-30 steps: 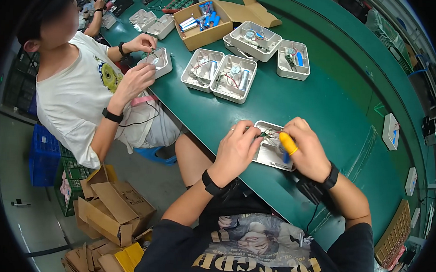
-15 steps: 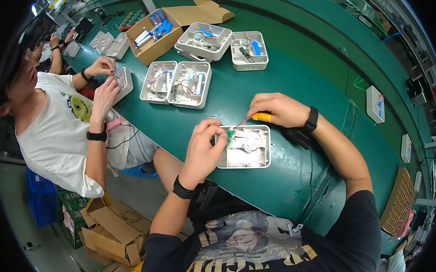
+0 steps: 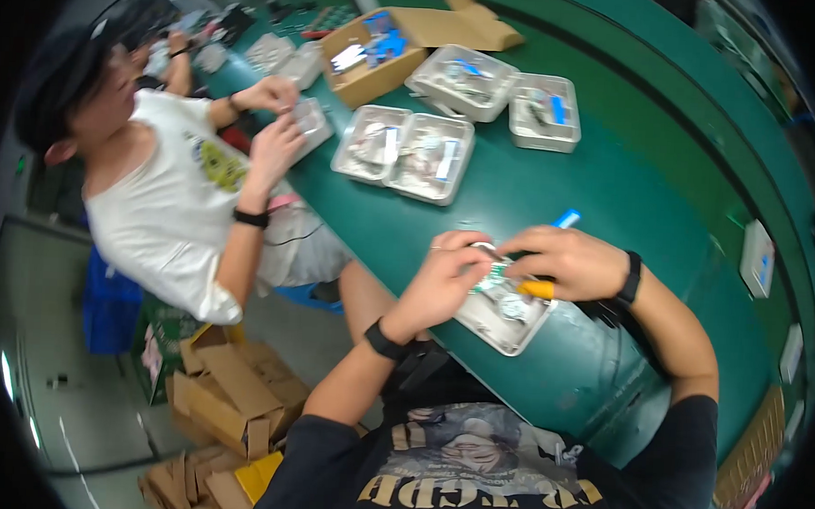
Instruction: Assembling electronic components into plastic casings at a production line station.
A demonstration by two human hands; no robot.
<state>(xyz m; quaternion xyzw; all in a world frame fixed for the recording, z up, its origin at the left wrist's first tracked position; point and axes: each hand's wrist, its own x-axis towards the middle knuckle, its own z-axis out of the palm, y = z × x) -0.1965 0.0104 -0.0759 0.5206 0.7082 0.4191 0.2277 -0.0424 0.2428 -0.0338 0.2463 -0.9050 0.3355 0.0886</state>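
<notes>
In front of me a white plastic housing (image 3: 529, 338) lies on the green table, with a round clear part (image 3: 513, 305) inside. My left hand (image 3: 443, 283) is at its far left corner, thumb and fingers pinching a small green circuit board (image 3: 492, 278). Close against it, my right hand (image 3: 575, 265) reaches over the far edge with its fingers pinched together; whatever lies between them is hidden. A yellow cover (image 3: 537, 289) wraps one finger of that hand. Just beyond its knuckles a blue cylindrical battery (image 3: 566, 219) sticks out.
Several filled white housings (image 3: 430, 160) stand farther off, near an open carton (image 3: 365, 75) of blue cells. At my left a co-worker (image 3: 156, 189) handles another housing (image 3: 311, 127). A black object (image 3: 609, 313) with a cable sits by my right wrist. Cartons (image 3: 234, 383) lie on the floor.
My right hand has come in from the far right to meet my left hand at the board. The red wire it held is no longer visible. The whole view has swung, blurring the picture.
</notes>
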